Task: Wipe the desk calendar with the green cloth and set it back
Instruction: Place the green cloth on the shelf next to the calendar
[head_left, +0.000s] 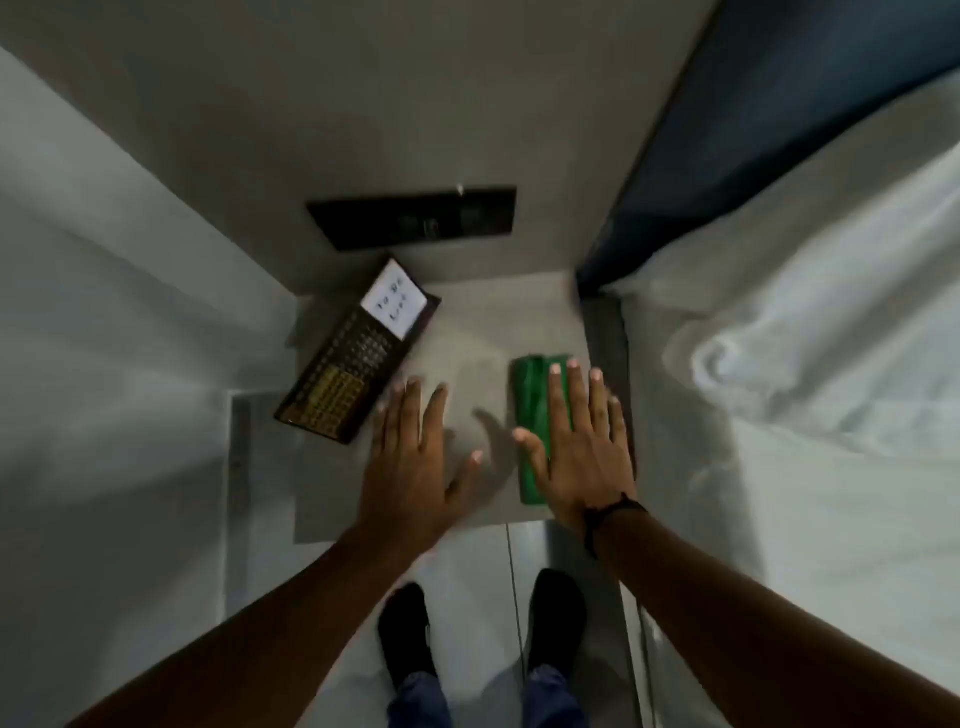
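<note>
1. Both task items lie on the counter (467, 322): desk calendar (358, 358) at centre left, green cloth (535, 415) at centre right, well apart.
2. Judged progress: wiping shows no sign of having begun; nothing is lifted.
3. Right hand (576, 447) lies flat, fingers spread, over the cloth, gripping nothing.
4. Left hand (415, 462) is open, fingertips beside the calendar's lower corner.

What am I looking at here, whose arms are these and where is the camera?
There is no machine: a person wears a camera on the head, looking down at their own two bare hands. A small grey table stands between a wall and a bed. On it lie a dark desk calendar with a white note on it, to the left, and a folded green cloth, to the right. The left hand hovers open near the calendar; the right hand is spread flat over the cloth. Nothing is gripped yet. Below are the person's feet.
</note>
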